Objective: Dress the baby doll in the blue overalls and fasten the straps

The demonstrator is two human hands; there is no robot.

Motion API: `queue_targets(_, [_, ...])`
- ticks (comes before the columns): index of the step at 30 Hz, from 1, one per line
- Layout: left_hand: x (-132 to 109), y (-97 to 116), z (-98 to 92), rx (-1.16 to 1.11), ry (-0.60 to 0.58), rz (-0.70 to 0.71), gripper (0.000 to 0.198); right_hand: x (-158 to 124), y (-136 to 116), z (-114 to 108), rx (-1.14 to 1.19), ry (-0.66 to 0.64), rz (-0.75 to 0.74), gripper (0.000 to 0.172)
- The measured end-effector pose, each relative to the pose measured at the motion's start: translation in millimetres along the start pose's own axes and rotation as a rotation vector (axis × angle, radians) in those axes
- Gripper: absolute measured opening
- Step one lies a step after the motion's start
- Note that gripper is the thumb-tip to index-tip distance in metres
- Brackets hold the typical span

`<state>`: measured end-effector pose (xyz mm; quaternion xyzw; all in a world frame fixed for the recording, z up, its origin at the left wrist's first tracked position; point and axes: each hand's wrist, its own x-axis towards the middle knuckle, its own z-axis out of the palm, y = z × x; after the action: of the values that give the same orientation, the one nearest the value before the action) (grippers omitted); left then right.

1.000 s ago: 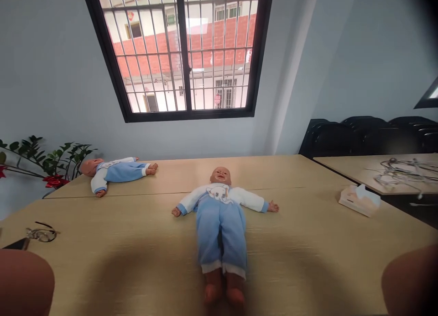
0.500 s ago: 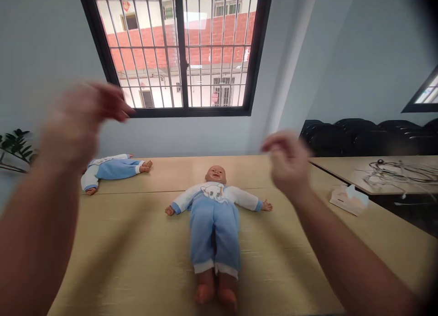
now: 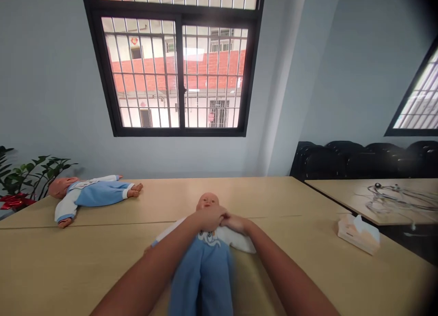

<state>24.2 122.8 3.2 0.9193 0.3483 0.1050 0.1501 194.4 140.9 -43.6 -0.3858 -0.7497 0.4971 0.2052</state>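
A baby doll (image 3: 208,201) in a white top and blue trousers (image 3: 201,275) lies on its back on the wooden table (image 3: 85,261), head pointing away from me. Both my arms reach over its body. My left hand (image 3: 207,218) rests on the doll's upper chest just under its chin, fingers curled in. My right hand (image 3: 237,223) meets it from the right, fingers closed on the white top near the collar. The two hands touch. The doll's right arm is partly hidden under my left forearm.
A second doll (image 3: 92,195) lies on its side at the far left of the table. A tissue box (image 3: 359,234) sits at the right edge. A plant (image 3: 27,179) stands at the left. Cables (image 3: 400,197) lie on another table, with black chairs (image 3: 359,156) behind.
My hands were raised in the air half a second ago and have come down together onto the doll's chest and collar. The view has tilted up slightly.
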Motion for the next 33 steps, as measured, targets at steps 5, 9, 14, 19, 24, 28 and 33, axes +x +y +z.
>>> queue_targets(5, [12, -16, 6.7, 0.046, -0.002, -0.037, 0.05, -12, 15, 1, 0.21, -0.038, 0.207, 0.047])
queue_targets(9, [7, -25, 4.3, 0.06, -0.016, -0.043, 0.067, -15, 23, 0, 0.32, -0.044, 0.302, 0.056])
queue_targets(14, [3, -28, 3.0, 0.101, -0.039, -0.024, 0.064, -10, 24, 2, 0.274, 0.045, -0.092, 0.047])
queue_targets(19, [0, -26, 8.9, 0.126, -0.039, -0.018, 0.051, -9, 28, 2, 0.018, 0.125, -0.238, 0.031])
queue_targets(24, [-7, -21, 5.9, 0.16, -0.041, -0.047, 0.028, -13, 24, -2, -0.052, 0.164, -0.293, 0.036])
queue_targets(28, [-12, -22, -2.6, 0.171, -0.033, -0.073, 0.024, -17, 21, -4, -0.031, 0.232, -0.305, 0.039])
queue_targets(33, [-15, -27, -7.8, 0.179, -0.088, -0.039, 0.029, -19, 24, -5, -0.03, 0.162, -0.15, 0.047])
